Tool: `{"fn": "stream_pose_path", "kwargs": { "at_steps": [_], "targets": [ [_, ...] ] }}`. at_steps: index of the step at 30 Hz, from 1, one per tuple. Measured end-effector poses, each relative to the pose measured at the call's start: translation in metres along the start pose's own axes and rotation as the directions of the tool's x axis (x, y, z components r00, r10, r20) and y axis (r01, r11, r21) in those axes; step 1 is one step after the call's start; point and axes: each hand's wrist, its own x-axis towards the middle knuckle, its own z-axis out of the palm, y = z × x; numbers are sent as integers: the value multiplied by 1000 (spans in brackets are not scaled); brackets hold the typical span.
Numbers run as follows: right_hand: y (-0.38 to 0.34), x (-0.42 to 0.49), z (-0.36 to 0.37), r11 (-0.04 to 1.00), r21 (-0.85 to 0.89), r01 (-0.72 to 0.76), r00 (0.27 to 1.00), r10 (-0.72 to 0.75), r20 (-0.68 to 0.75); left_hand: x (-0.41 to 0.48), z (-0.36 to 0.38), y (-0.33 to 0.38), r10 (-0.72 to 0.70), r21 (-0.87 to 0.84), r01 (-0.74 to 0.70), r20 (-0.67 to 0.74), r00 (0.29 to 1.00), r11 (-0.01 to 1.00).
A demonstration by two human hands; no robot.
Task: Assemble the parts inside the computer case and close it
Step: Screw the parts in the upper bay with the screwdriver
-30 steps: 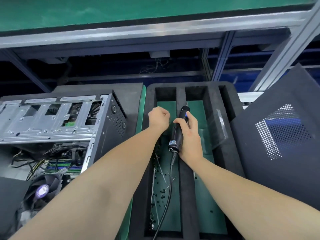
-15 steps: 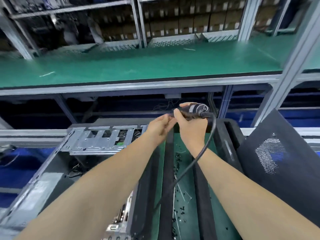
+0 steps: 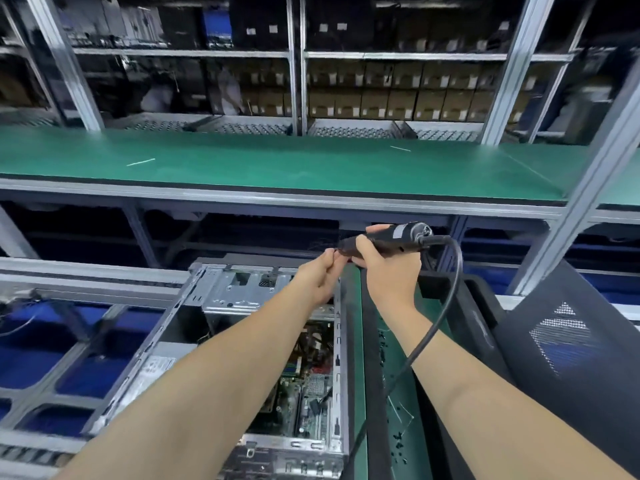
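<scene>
My right hand [image 3: 388, 268] grips a black electric screwdriver [image 3: 391, 239], held level above the bench with its cable [image 3: 446, 306] looping down to the right. My left hand [image 3: 320, 275] pinches at the screwdriver's tip [image 3: 337, 251]; whatever is between the fingertips is too small to make out. Below my arms lies the open computer case [image 3: 242, 292], silver frame up, with the green motherboard [image 3: 308, 393] showing inside. The black side panel [image 3: 571, 358] with its perforated vent leans at the right.
A black foam tray [image 3: 374, 375] with green-floored slots holds several small black screws [image 3: 398, 441], right of the case. A green shelf [image 3: 277, 161] runs across above the bench, with aluminium uprights [image 3: 581, 195] at the right. Roller rails [image 3: 69, 341] lie to the left.
Both hands rose from the foam tray with the screwdriver and turned it level. The left hand went from a fist in the tray to pinching at the tip. The view tilted upward.
</scene>
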Motion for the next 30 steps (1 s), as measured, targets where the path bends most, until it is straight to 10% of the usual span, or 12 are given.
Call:
{"fn": "stream_pose_path", "kwargs": {
  "at_steps": [17,30],
  "targets": [
    [24,-6,41,997,-76,24,999,-22,23,8,-63,47,-65,270,28,130,989,963],
    [21,8,45,949,-303,88,989,-46,143,5,-76,50,-2,770,-193,244,970,609]
  ]
}}
